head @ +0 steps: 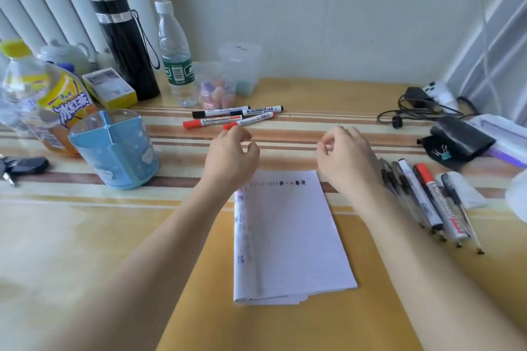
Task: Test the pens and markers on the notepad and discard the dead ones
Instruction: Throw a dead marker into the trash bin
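A white notepad [291,236] lies in the middle of the table, with small colored test marks along its top and left edges. Several whiteboard markers [233,117] with red and black caps lie beyond it. More pens and markers [430,199] lie in a row to the right of the pad. My left hand [231,157] hovers above the pad's top left corner, fingers loosely curled, holding nothing, its fingertips close to the nearest red-capped marker [248,121]. Beside the pad's top right corner my right hand [346,155] hangs the same way, also holding nothing.
A blue pen holder [117,151] stands left of the pad. Behind it are an iced tea bottle [54,111], a black flask [125,45], a water bottle [176,60] and clear plastic containers [242,68]. Keys [20,167] lie far left. Cables [422,108] and a black pouch [462,139] sit at right.
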